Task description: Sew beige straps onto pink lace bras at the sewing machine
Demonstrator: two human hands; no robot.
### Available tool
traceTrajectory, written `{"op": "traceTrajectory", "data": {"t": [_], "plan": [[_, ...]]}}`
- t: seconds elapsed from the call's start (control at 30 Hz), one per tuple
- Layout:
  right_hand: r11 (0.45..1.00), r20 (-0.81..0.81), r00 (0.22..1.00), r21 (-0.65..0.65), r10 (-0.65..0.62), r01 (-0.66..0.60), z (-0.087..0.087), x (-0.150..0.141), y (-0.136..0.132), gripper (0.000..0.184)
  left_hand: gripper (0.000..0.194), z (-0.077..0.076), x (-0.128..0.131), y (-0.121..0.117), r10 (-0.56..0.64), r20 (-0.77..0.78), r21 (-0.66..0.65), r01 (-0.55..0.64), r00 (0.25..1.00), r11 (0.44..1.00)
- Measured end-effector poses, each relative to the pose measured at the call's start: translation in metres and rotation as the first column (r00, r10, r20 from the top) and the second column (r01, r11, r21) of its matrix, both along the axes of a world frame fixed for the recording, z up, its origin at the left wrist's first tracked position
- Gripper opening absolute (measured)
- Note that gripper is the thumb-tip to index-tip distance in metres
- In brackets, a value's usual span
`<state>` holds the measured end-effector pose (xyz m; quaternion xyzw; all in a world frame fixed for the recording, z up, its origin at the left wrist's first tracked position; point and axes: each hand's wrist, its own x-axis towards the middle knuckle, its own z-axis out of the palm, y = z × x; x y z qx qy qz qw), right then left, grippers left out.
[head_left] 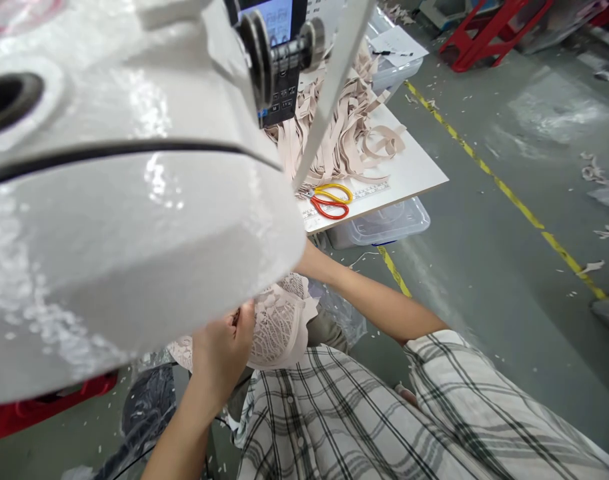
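A pale pink lace bra (pixel 280 325) hangs beneath the white sewing machine head (pixel 149 233), close to my plaid shirt. My left hand (pixel 223 352) is closed on its edge, thumb uppermost, with the fingertips partly covered by the machine. One moulded lace cup faces up, to the right of that hand. More lace (pixel 183 352) shows on the hand's other side. From the right my right forearm (pixel 374 300) reaches in along the cup's far side. The right hand itself is hidden behind the machine head, so its fingers cannot be seen.
On the white table (pixel 419 177) lie red-and-yellow-handled scissors (pixel 331 200), a ruler and a heap of pale fabric strips (pixel 339 133). A control screen (pixel 279 60) stands behind the machine. Clear plastic bins (pixel 391 223) and red stools (pixel 484 33) are around.
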<state>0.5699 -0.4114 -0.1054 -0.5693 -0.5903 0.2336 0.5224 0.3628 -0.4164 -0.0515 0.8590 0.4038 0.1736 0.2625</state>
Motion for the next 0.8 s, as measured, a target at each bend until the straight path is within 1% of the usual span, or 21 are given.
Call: {"op": "traceTrajectory", "data": {"t": [0.17, 0.3, 0.47, 0.63, 0.8], "plan": [[0.996, -0.041, 0.999, 0.082, 0.035, -0.031, -0.0078, 0.0012, -0.0011, 0.007, 0.032, -0.0001, -0.0024, -0.0021, -0.016, -0.064, 0.039, 0.018, 0.998, 0.999], [0.997, -0.015, 1.000, 0.077, 0.026, -0.025, -0.0071, 0.0015, -0.0009, 0.007, 0.030, -0.0031, -0.0042, -0.0016, -0.019, -0.044, 0.092, 0.023, 0.999, 0.995], [0.996, -0.018, 1.000, 0.085, 0.024, -0.023, -0.0045, 0.0004, -0.0013, 0.010, 0.028, -0.0045, -0.0067, -0.0022, 0.001, -0.043, 0.086, 0.003, 0.999, 0.996], [0.996, -0.018, 1.000, 0.086, 0.008, -0.006, -0.0071, -0.0019, 0.0005, 0.006, 0.028, -0.0059, -0.0066, -0.0042, 0.018, -0.034, 0.123, -0.013, 0.999, 0.992], [0.996, -0.031, 0.999, 0.091, -0.007, 0.010, -0.0079, -0.0040, 0.0017, 0.006, 0.027, -0.0083, -0.0069, -0.0042, 0.013, -0.024, 0.122, -0.010, 1.000, 0.993]]}}
